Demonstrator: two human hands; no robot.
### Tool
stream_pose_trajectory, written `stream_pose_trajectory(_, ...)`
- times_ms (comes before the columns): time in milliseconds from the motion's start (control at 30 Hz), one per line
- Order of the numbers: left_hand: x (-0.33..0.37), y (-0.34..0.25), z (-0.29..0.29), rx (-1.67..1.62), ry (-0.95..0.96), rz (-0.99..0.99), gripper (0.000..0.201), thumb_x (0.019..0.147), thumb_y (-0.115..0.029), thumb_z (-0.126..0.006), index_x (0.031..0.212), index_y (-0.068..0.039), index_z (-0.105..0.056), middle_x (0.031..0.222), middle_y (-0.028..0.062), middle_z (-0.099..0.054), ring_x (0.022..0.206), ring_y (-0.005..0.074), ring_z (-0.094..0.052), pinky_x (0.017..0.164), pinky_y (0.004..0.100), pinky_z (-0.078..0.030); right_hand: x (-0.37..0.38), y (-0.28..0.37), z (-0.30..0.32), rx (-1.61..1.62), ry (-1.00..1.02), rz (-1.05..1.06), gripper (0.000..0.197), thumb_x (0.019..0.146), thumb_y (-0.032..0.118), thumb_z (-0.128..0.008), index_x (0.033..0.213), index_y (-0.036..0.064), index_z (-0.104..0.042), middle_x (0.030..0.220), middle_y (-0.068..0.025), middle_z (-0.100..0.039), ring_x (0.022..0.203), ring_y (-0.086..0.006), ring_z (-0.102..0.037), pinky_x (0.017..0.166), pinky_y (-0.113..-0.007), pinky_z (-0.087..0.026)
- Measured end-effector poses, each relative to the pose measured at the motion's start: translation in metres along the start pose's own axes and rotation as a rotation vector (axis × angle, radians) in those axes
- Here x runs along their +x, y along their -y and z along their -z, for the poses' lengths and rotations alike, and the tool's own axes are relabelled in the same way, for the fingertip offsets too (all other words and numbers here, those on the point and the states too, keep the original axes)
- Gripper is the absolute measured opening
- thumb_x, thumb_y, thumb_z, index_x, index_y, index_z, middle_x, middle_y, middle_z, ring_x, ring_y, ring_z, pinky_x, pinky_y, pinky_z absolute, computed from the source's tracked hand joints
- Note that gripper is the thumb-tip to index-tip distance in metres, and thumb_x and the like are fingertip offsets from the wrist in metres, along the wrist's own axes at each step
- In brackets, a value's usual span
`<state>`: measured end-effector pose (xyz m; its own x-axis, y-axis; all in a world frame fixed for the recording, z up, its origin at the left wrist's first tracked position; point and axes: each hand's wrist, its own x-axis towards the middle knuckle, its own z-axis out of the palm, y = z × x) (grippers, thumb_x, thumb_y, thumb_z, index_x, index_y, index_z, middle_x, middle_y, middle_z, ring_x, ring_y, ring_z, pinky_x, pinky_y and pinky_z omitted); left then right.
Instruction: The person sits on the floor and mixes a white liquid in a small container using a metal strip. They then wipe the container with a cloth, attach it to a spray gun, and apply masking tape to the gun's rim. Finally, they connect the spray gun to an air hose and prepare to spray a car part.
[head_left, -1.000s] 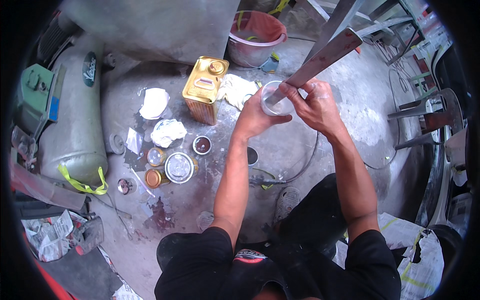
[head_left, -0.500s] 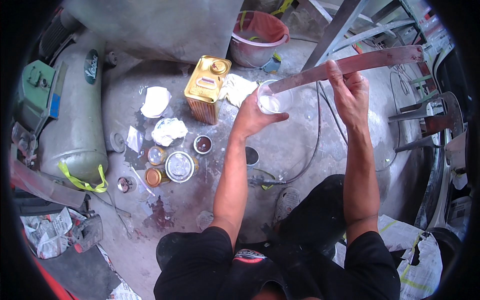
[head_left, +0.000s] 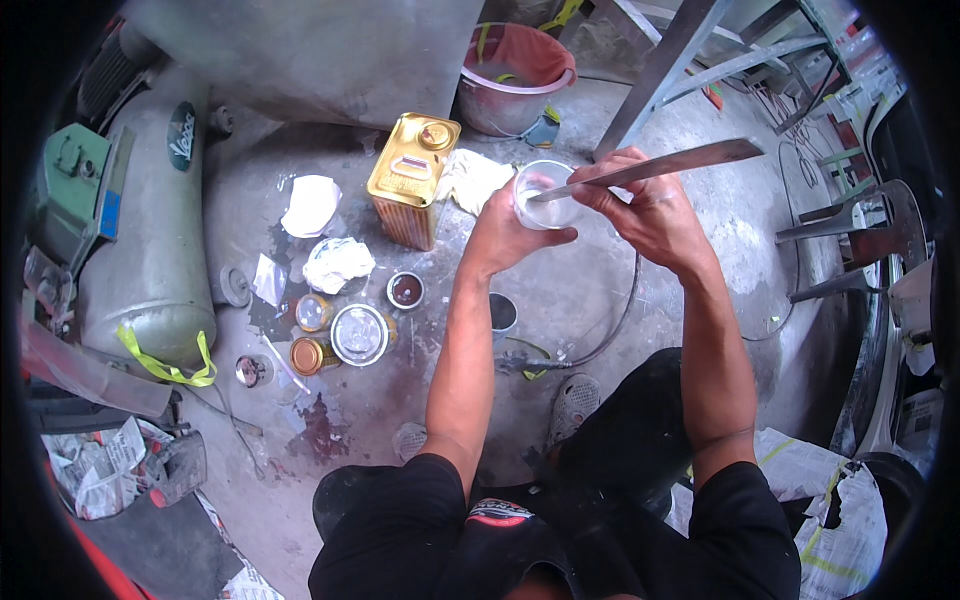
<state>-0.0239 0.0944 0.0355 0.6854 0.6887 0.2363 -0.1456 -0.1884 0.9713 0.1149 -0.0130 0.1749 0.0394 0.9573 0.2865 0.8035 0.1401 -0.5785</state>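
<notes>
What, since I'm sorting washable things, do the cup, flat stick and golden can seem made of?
Cup: probably plastic, smooth, its wall see-through. Flat stick: perhaps metal, greyish with faint sheen and reddish tinge; painted wood is possible. Golden can: likely metal, glossy, with bright highlights.

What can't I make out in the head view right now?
In the head view:
Clear cup: outer left side, hidden by the left hand.
Flat stick: part of the gripped stretch, hidden by the right hand.
Grey tub: left edge, behind the left forearm.
Gold can: contents, under its top.
Grey panel: upper end, cut off by the picture's edge.
</notes>
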Motion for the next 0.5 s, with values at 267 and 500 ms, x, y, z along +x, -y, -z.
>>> stream_pose_trajectory(267, 0.0, 0.008, -0.003, -0.069, 0.015, -0.004, 0.066, 0.063, -0.019, -0.095, 0.119, -0.005, -0.063, 0.108, 0.0078, -0.072, 0.1, 0.0182, -0.068, 0.089, 0.0335, -0.053, 0.003, 0.006, -0.004, -0.05, -0.009, -0.059, 0.016, 0.091, 0.018, -0.073, 0.098, 0.0036, -0.077, 0.089, -0.0158, -0.073, 0.077, -0.034, -0.068, 0.071, -0.041, -0.054)
stream_pose_trajectory(500, 0.0, 0.003, -0.007, -0.057, 0.044, 0.032, 0.068, 0.064, -0.02, -0.095, 0.121, -0.006, -0.062, 0.112, 0.0072, -0.071, 0.104, 0.0189, -0.067, 0.091, 0.0338, -0.052, 0.002, -0.004, -0.015, -0.087, -0.117, 0.012, 0.015, 0.091, 0.016, -0.072, 0.097, 0.0031, -0.076, 0.089, -0.0159, -0.072, 0.081, -0.0328, -0.067, 0.07, -0.042, -0.053)
